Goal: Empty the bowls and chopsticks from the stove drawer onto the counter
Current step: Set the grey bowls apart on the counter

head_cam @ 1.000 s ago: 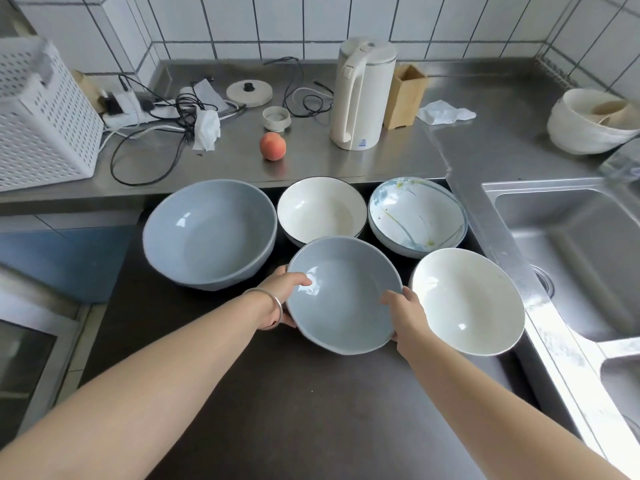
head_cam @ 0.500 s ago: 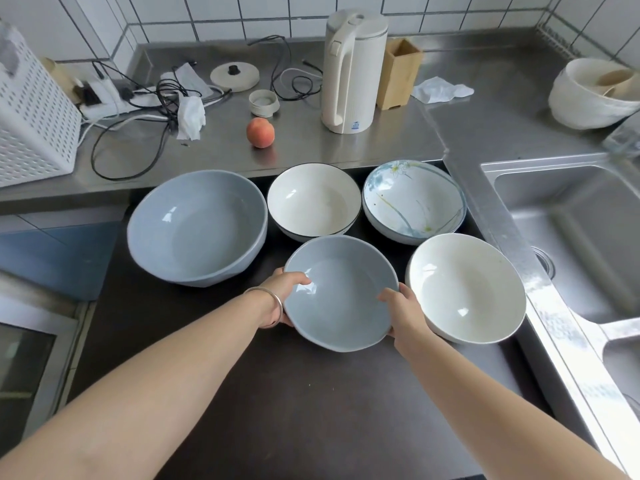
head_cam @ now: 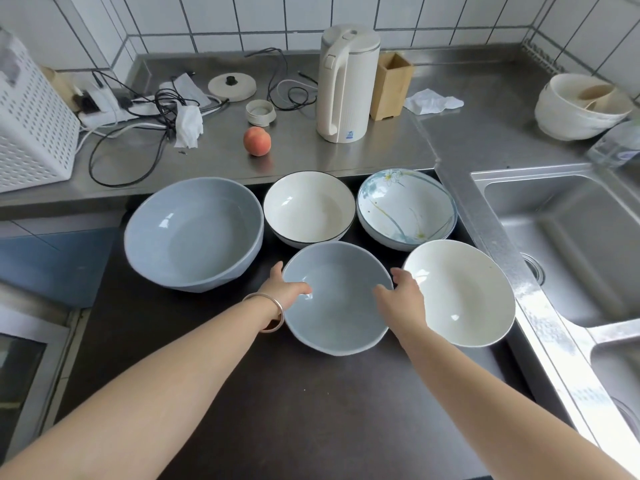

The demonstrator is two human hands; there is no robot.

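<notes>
Left hand (head_cam: 289,289) grips the near-left rim of the small grey bowl (head_cam: 337,306), thumb hooked over the edge into the bowl and fingers underneath, while the right hand (head_cam: 401,296) clasps the opposite rim in the same way, so both are closed on it. That bowl sits tilted toward the camera at the front of the dark surface (head_cam: 277,410), which I take to be the stove top; whether it rests there or is just clear of it I cannot tell. Its neighbours crowd it closely: the white bowl (head_cam: 460,292) is just beside the right hand, the rimmed bowl (head_cam: 310,206) and the flowered bowl (head_cam: 407,207) sit right behind, and the big grey bowl (head_cam: 194,233) lies to the left. The main risk, as I judge it, is a knock: swinging the small bowl right or back could clip those rims and chip the glaze, or nudge the white bowl toward the sink (head_cam: 561,237). The grasp is a pinch on smooth glazed edges, so a wet or slick rim could slip out as the tilt grows. The steel surface (head_cam: 311,157) behind holds a peach (head_cam: 256,141), kettle (head_cam: 346,84) and loose cables (head_cam: 145,112), which leave little free room to set anything down. No chopsticks show anywhere.
</notes>
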